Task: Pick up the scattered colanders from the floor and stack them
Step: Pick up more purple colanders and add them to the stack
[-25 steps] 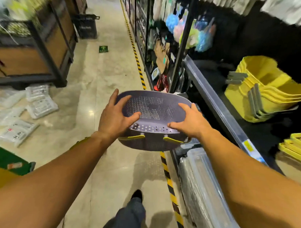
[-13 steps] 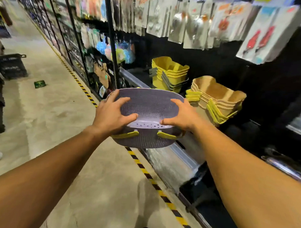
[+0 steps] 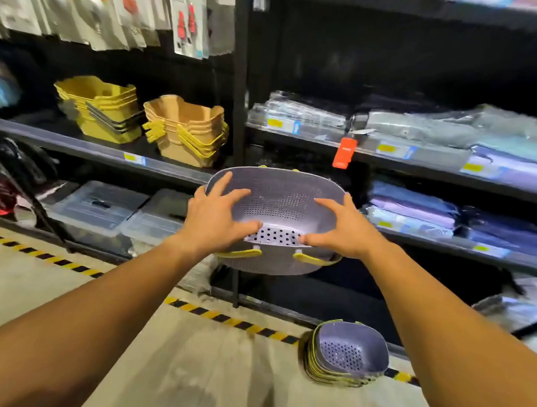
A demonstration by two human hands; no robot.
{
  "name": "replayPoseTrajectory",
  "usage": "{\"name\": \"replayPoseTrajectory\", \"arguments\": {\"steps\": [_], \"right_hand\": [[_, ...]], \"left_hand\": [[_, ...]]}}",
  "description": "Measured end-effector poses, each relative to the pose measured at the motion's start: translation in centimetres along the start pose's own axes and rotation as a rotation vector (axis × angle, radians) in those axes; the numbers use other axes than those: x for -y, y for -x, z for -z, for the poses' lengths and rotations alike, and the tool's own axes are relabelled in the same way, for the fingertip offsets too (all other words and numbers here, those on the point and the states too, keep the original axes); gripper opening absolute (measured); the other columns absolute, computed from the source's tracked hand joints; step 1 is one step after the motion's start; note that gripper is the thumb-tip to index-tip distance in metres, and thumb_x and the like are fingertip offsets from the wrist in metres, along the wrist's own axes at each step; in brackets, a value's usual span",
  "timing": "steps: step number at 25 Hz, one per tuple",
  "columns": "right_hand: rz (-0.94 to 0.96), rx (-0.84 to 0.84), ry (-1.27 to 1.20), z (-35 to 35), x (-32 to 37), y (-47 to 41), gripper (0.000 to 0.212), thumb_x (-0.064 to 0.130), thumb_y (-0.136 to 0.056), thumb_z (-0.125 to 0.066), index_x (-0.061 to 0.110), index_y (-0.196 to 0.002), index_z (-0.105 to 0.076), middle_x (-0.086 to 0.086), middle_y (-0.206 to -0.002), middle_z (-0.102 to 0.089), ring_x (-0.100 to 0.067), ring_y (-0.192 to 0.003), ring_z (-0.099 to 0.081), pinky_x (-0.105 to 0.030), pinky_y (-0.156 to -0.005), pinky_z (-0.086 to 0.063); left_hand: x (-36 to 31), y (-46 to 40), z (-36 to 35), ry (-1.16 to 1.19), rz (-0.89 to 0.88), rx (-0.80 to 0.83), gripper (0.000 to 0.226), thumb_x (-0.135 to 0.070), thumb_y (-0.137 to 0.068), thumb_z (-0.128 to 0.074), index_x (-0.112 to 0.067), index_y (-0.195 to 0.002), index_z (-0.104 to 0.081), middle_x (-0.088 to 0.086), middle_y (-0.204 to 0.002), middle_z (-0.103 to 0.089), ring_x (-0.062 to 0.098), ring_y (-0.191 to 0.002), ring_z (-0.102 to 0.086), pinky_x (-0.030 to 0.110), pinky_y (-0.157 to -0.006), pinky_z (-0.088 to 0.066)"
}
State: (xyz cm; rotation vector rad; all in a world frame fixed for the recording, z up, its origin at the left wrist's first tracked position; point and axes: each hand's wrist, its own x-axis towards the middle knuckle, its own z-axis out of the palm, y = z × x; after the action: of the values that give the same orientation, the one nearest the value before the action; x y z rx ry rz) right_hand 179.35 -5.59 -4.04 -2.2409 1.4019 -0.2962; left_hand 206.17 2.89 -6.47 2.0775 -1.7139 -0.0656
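Note:
I hold a grey-purple perforated colander (image 3: pixel 279 200) with yellow handles in front of me at about waist height, facing the shelves. My left hand (image 3: pixel 218 216) grips its left rim, thumb inside the bowl. My right hand (image 3: pixel 345 227) grips the right rim the same way. On the floor at the lower right stands a stack of matching grey colanders (image 3: pixel 345 355) with yellow rims, nested and tilted toward me, beside the striped floor line.
A black shelving unit (image 3: pixel 240 117) fills the view ahead. It carries yellow baskets (image 3: pixel 100 109), tan baskets (image 3: pixel 187 130), clear lidded boxes (image 3: pixel 99 206) and wrapped textiles (image 3: pixel 446 130). Black-and-yellow tape (image 3: pixel 226 319) runs along the shelf foot on the pale floor.
My view has swung right from the aisle to face the shelves. The colander stays held in both hands. The colander stack on the floor has come into view at the lower right.

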Motion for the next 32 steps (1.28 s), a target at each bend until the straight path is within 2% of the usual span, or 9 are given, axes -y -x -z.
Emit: {"name": "replayPoseTrajectory", "arguments": {"steps": [5,9,12,15,18,21,24,28,32], "right_hand": [[-0.11,-0.041,-0.025,3.9,-14.9,7.6,0.106,0.068,-0.056,-0.082,0.039,-0.148,-0.038,-0.004,-0.163,-0.004,-0.033,-0.138,-0.039,-0.048,-0.108,-0.039],[-0.186,0.002,-0.021,4.7,-26.9,12.2,0.114,0.075,-0.051,-0.078,0.042,-0.149,-0.031,-0.004,-0.165,0.012,-0.031,-0.146,-0.027,-0.048,-0.11,-0.034],[-0.216,0.01,0.014,4.4,-33.1,14.9,0.117,0.077,-0.046,-0.072,0.038,-0.149,-0.032,0.007,-0.163,0.004,-0.033,-0.136,-0.042,-0.048,-0.104,-0.042],[-0.197,0.036,0.008,3.2,-38.2,15.7,0.11,0.072,-0.05,-0.077,0.042,-0.145,-0.033,0.019,-0.157,-0.004,-0.028,-0.124,-0.051,-0.045,-0.09,-0.054],[-0.215,0.048,0.0,0.5,-43.3,14.4,0.107,0.065,-0.051,-0.078,0.046,-0.144,-0.03,0.026,-0.154,-0.003,-0.03,-0.124,-0.052,-0.045,-0.092,-0.052],[-0.248,0.058,-0.014,-4.6,-48.0,11.5,0.107,0.053,-0.056,-0.085,0.044,-0.147,-0.029,0.019,-0.161,0.006,-0.031,-0.132,-0.047,-0.047,-0.098,-0.05],[-0.273,0.068,-0.03,-11.3,-52.8,8.0,0.103,0.045,-0.062,-0.088,0.042,-0.148,-0.031,0.016,-0.163,0.01,-0.03,-0.135,-0.044,-0.048,-0.1,-0.048],[-0.303,0.058,-0.038,-19.3,-58.1,4.3,0.1,0.042,-0.062,-0.089,0.042,-0.146,-0.035,0.013,-0.164,0.01,-0.03,-0.136,-0.043,-0.044,-0.105,-0.043],[-0.366,0.14,-0.04,-27.9,-62.4,2.7,0.103,0.043,-0.062,-0.089,0.041,-0.147,-0.032,0.016,-0.164,0.01,-0.033,-0.139,-0.039,-0.051,-0.106,-0.043]], "left_hand": [[-13.2,2.0,-8.5,0.054,-0.136,0.117,0.094,-0.08,-0.063,-0.054,-0.046,-0.148,-0.036,0.0,-0.166,-0.014,0.049,-0.138,-0.029,0.063,-0.109,-0.032],[-22.7,5.5,-16.7,0.083,-0.138,0.213,0.097,-0.073,-0.066,-0.06,-0.045,-0.152,-0.027,0.002,-0.167,0.003,0.051,-0.137,-0.026,0.063,-0.106,-0.033],[-27.4,8.2,-21.9,0.099,-0.102,0.27,0.097,-0.067,-0.07,-0.067,-0.043,-0.154,-0.025,0.002,-0.167,0.01,0.047,-0.139,-0.024,0.059,-0.109,-0.033],[-30.2,10.2,-26.7,0.124,-0.007,0.299,0.09,-0.063,-0.075,-0.068,-0.04,-0.154,-0.03,0.002,-0.168,0.007,0.046,-0.14,-0.025,0.056,-0.11,-0.033],[-30.7,10.1,-32.3,0.095,-0.03,0.282,0.085,-0.068,-0.08,-0.063,-0.035,-0.153,-0.035,0.007,-0.168,-0.002,0.046,-0.139,-0.029,0.055,-0.111,-0.034],[-29.2,8.5,-39.1,0.07,0.019,0.333,0.085,-0.073,-0.081,-0.058,-0.039,-0.154,-0.028,0.001,-0.167,0.002,0.041,-0.144,-0.022,0.053,-0.115,-0.032],[-25.9,6.7,-47.1,0.046,0.013,0.378,0.082,-0.07,-0.082,-0.057,-0.042,-0.153,-0.027,0.0,-0.167,0.003,0.045,-0.142,-0.022,0.055,-0.114,-0.032],[-22.0,5.7,-55.9,0.016,0.027,0.45,0.082,-0.068,-0.083,-0.058,-0.043,-0.153,-0.024,-0.003,-0.167,0.006,0.047,-0.144,-0.018,0.057,-0.115,-0.031],[-18.7,7.3,-63.6,0.015,0.101,0.49,0.08,-0.059,-0.081,-0.066,-0.039,-0.15,-0.033,0.002,-0.168,0.0,0.045,-0.14,-0.022,0.055,-0.113,-0.033]]}}
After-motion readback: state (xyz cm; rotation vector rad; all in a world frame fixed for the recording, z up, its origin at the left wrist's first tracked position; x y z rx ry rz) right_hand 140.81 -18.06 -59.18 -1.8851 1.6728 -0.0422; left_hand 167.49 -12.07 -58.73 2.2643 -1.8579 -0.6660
